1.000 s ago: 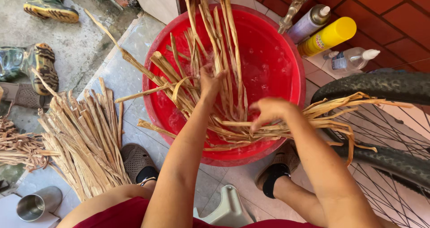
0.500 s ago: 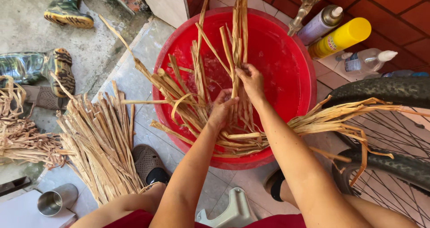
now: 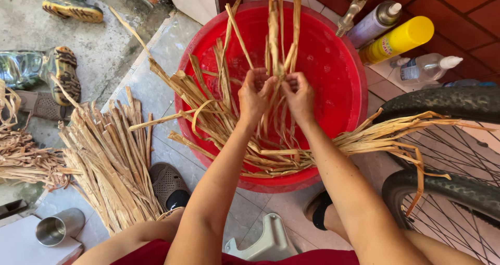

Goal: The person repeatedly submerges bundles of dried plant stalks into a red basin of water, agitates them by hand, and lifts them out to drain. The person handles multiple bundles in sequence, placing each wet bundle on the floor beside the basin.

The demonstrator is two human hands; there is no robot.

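Far left of the red tub (image 3: 338, 72), a loose heap of pale fibre (image 3: 23, 155) is seen on the floor, with two mottled green boots (image 3: 62, 72) above it on the concrete. Nearer the tub, a fan of flat dried strips (image 3: 112, 161) is laid on the tiles, tan and straw-coloured, stiff, with frayed ends. Below that fan, a steel cup (image 3: 54, 227) is lying on its side on a white board, and a dark shoe (image 3: 169, 184) is seen just off the tub's lower left rim.

The tub is filled with more strips (image 3: 219, 116) of the same kind: long, ribbon-like, creased along their length, some curled into loops, many hanging out over the left rim.

Over the middle of the tub, the left hand (image 3: 255, 95) is held with its grip clenched on a strip bundle (image 3: 276, 30), fingers pinched at the base of it. The right hand (image 3: 299, 95) is set just beside it, touching the same bundle and grasping it likewise. The bundle is stood nearly upright above the tub, its tips reaching past the far rim.

Right of the hands, another sheaf (image 3: 396, 134) is draped across the tub's right rim and out over a bicycle tyre (image 3: 442, 101). Beyond the tub's upper right rim, a grey spray can (image 3: 372, 22), a yellow bottle (image 3: 398, 38) and a clear bottle (image 3: 427, 67) are lying on the brick floor. Below the tub, a white stool (image 3: 260, 244) is partly seen between the legs.
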